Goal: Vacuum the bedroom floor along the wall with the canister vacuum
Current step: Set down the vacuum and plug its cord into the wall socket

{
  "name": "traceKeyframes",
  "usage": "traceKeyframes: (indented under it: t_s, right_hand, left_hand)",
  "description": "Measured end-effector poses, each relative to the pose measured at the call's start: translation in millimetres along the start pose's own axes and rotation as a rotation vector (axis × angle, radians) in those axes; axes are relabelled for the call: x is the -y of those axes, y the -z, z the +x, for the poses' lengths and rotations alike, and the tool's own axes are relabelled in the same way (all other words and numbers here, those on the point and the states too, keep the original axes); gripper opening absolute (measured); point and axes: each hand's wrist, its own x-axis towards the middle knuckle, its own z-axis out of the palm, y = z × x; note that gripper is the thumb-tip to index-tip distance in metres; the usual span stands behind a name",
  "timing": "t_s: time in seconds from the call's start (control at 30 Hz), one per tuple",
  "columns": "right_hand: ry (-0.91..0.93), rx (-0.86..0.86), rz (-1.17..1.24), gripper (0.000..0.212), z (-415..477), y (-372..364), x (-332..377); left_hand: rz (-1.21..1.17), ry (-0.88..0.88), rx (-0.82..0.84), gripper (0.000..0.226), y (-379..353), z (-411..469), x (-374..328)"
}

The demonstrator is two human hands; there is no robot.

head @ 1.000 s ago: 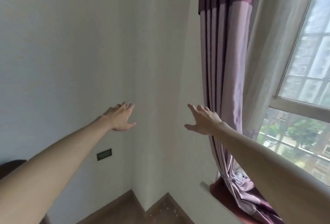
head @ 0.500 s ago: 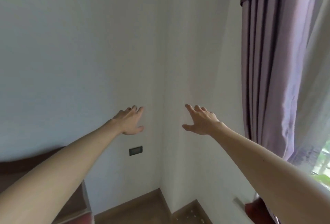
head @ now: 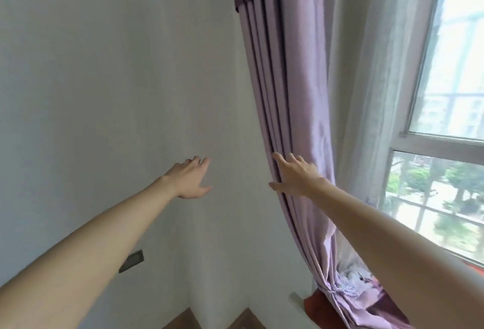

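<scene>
the view has swung back toward 3 o'clock since half a second ago: the purple curtain (head: 296, 108) and the window (head: 445, 129) fill the right side again, and the wall socket (head: 132, 261) has slid down to 7 o'clock. both arms stay stretched forward much as before. for the task this means little progress, i judge: no canister vacuum is anywhere in view, and only a sliver of the floor (head: 183, 321) shows at 6 o'clock, at the foot of the wall (head: 91, 92).

the left hand (head: 189, 179) is spread, fingers loose, holding nothing, out in front of the bare wall; whether it touches the wall i cannot tell. the right hand (head: 294, 175) is likewise spread and empty, its fingertips (head: 277, 157) at the curtain's folds, seemingly brushing them.
</scene>
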Motion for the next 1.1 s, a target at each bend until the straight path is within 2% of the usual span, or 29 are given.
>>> traceKeyframes:
  t_s: [0.07,0.27,0.53,0.7,0.83,0.97,1.1]
  right_hand:
    - [-0.083,-0.005,-0.010,0.091,-22,5,-52]
    - [-0.392,0.007,-0.118,0.088,-129,23,-191]
    - [-0.870,0.104,-0.269,0.083,-314,54,-293]
    - [-1.175,0.170,-0.342,0.087,-414,72,-303]
    - [-1.402,0.196,-0.366,0.083,-478,88,-284]
    - [-1.597,0.225,-0.416,0.085,-533,89,-246]
    - [-1.740,0.380,-0.467,0.087,-587,76,-183]
  left_hand:
    - [-0.007,-0.113,-0.043,0.078,10,34,-46]
    - [-0.078,-0.602,-0.120,0.077,37,102,-231]
    - [-0.233,-1.057,-0.147,0.080,50,112,-462]
    - [-0.284,-1.358,-0.198,0.079,61,93,-578]
    - [-0.343,-1.603,-0.171,0.082,74,60,-656]
    - [-0.394,-1.831,-0.131,0.088,72,9,-724]
    - [-0.396,-2.034,-0.134,0.089,66,-66,-769]
